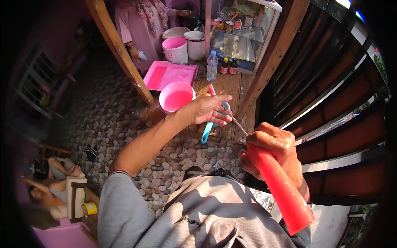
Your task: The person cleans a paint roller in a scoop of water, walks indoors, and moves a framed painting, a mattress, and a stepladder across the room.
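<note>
1. right hand (275, 139), fingers clamped on the red handle (285, 192), right of the paint bucket (161, 100); a slack grip could drop it.
2. left hand (209, 110), fingers loosely apart, beside the bucket: an elbow swing could tip it.

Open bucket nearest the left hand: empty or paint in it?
Paint in it: pink paint shows inside the bucket, below the rim. Depth: cannot tell.

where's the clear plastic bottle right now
In the head view, the clear bottle stands upper centre on the wooden surface, just left of two small dark bottles.
</note>
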`<action>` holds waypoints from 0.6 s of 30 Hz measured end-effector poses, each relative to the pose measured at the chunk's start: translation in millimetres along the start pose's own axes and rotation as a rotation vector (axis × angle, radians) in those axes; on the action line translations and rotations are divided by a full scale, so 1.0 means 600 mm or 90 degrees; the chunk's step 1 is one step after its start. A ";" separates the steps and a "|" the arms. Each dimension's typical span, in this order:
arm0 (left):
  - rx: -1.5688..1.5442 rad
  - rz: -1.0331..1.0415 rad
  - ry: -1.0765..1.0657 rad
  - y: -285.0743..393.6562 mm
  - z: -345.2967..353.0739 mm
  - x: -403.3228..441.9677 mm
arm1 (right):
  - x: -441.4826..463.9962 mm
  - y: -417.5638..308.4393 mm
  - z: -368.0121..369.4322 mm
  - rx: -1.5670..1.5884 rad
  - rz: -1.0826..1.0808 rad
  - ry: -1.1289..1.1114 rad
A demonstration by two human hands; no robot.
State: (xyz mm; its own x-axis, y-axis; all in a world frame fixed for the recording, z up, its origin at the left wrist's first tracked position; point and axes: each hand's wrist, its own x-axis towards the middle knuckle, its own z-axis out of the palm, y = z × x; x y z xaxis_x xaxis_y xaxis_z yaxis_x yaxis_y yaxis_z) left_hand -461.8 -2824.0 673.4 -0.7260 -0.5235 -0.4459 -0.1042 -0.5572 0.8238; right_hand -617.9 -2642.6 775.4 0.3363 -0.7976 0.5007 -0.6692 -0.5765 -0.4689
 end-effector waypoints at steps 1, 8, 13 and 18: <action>-0.007 -0.001 -0.013 -0.007 0.005 -0.003 | -0.010 -0.004 0.016 -0.021 -0.012 -0.033; -0.057 -0.104 0.098 -0.064 -0.005 -0.078 | -0.058 -0.095 0.192 -0.150 -0.062 -0.024; -0.031 -0.030 0.281 -0.171 -0.020 -0.125 | -0.100 -0.136 0.328 -0.142 -0.053 -0.019; 0.062 0.025 0.277 -0.250 -0.058 -0.193 | -0.142 -0.058 0.382 0.250 0.112 -0.069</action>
State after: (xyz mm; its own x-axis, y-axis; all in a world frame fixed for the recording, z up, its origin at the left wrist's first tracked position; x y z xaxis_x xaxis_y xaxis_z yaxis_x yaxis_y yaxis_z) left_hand -338.6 -2702.2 589.5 -0.3797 -0.7772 -0.5018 -0.1611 -0.4785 0.8632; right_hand -471.4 -2595.4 582.3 0.3210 -0.8915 0.3196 -0.4269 -0.4375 -0.7915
